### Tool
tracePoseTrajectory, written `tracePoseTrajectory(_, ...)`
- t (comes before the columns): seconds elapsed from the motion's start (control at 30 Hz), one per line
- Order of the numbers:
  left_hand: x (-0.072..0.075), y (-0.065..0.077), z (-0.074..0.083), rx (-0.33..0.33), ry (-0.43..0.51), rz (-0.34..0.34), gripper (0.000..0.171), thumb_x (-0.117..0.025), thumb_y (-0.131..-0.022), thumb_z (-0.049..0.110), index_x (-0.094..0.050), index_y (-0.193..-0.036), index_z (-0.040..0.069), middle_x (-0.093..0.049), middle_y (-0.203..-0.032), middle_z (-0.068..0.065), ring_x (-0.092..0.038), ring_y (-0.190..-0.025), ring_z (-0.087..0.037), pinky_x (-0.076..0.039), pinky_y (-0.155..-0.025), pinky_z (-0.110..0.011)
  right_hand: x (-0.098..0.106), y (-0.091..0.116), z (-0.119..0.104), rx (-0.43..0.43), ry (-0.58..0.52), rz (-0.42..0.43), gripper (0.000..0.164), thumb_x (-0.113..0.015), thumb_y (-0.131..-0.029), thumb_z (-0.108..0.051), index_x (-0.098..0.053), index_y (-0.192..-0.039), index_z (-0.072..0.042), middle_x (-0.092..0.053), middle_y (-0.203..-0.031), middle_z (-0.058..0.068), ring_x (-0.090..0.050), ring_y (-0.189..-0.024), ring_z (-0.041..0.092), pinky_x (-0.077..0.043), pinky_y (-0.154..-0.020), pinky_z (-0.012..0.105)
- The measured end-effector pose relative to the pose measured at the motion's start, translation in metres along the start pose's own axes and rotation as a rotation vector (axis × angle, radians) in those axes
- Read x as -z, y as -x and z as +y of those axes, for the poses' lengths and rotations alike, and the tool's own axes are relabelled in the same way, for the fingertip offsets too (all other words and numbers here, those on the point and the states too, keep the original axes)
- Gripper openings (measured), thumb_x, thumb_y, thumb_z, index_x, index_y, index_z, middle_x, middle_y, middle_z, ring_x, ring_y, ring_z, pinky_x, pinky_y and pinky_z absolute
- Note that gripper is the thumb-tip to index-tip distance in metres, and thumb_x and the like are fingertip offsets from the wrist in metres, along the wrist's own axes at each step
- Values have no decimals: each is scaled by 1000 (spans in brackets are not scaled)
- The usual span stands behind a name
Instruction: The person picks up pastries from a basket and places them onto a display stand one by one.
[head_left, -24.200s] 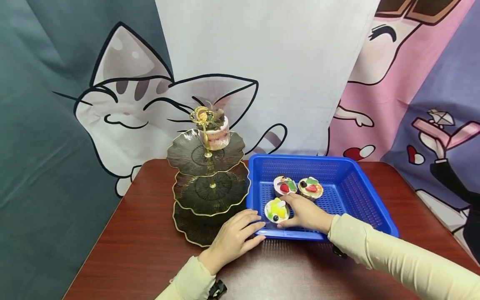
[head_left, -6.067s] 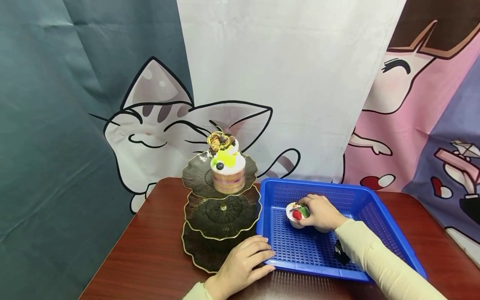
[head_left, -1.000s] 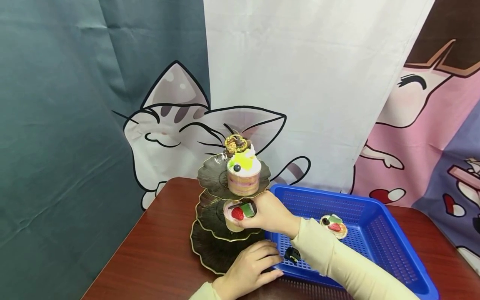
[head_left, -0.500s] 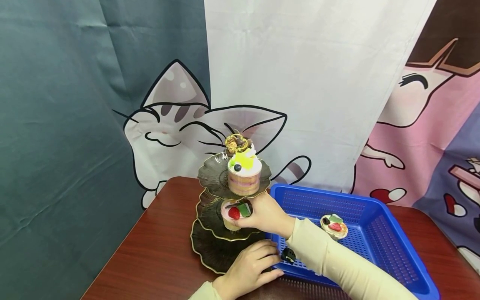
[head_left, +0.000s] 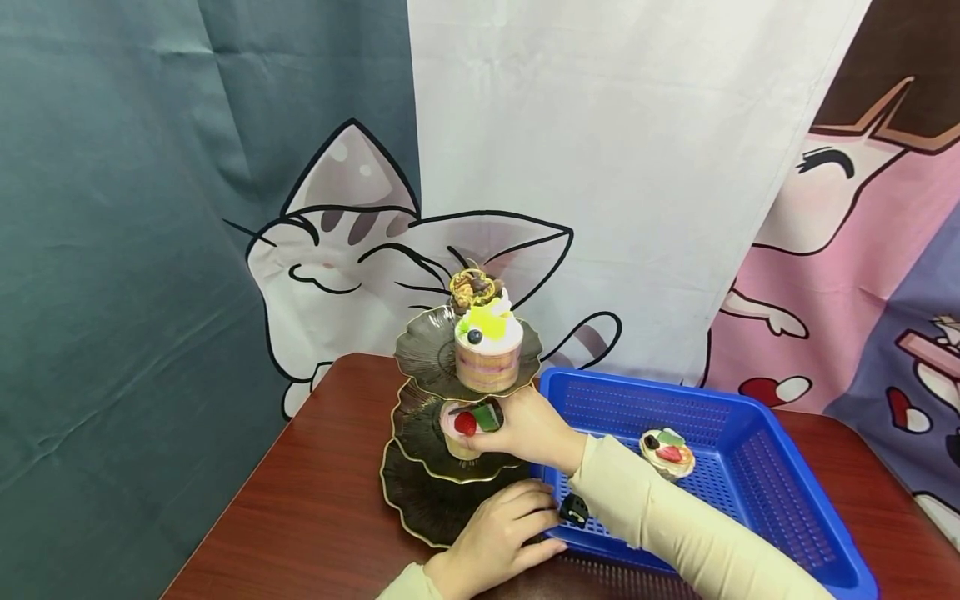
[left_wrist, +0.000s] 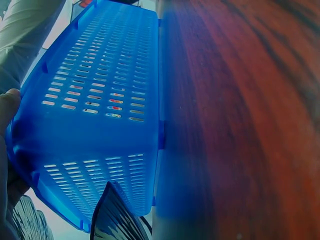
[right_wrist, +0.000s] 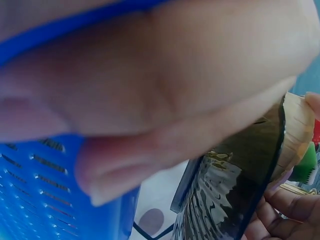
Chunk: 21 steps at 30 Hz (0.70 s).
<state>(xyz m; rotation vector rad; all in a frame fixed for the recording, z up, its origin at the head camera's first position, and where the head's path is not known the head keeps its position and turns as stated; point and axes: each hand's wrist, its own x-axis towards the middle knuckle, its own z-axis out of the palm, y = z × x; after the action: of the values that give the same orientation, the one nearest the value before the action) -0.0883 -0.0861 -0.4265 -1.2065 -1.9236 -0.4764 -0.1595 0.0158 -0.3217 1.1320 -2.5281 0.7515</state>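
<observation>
My right hand [head_left: 536, 429] holds a small round cake [head_left: 457, 442] topped with a raspberry and a green piece. The cake is over the right part of the middle plate [head_left: 418, 433] of a three-tier stand, beneath the top plate's edge. In the right wrist view, my right fingers [right_wrist: 295, 202] grip this cake near the dark plate's edge. Large blurred fingers fill the foreground there. My left hand [head_left: 498, 533] rests with extended fingers on the near left corner of the blue basket [head_left: 750, 467]; the left wrist view has the thumb [left_wrist: 9, 107] at its rim.
On the top plate [head_left: 423, 354] stand a yellow-topped cake [head_left: 489, 362] and a chocolate-topped cake [head_left: 468, 298] behind it. One strawberry-topped cake [head_left: 667, 454] is in the basket. The bottom plate [head_left: 427, 500] sits on the reddish wooden table [head_left: 300, 492], before a cartoon curtain.
Over the last second my right hand has shifted slightly left with the raspberry cake. Earlier that cake was in the basket, and the yellow-topped one went from basket to top plate.
</observation>
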Motion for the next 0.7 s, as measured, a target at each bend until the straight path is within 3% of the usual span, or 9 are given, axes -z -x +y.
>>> tracePoseTrajectory(0.47, -1, 0, 0, -9, -2, 1, 15, -68, -88, 32, -68, -89, 17, -67, -96, 4, -62, -103, -12, -46, -105, -25, 2, 0, 2, -42, -21, -47, 51, -79, -73, -46, -64, -108, -12, -70, -91, 0, -61, -78, 10, -49, -65, 21)
tracePoseTrajectory(0.7, -1, 1, 0, -11, -3, 3, 15, -68, -88, 32, -68, -90, 17, -68, -97, 4, -63, -103, -13, -46, -106, -25, 3, 0, 1, -47, -32, -53, 57, -79, -73, -46, -62, -115, -12, -70, -105, 4, -64, -90, 14, -55, -75, 28)
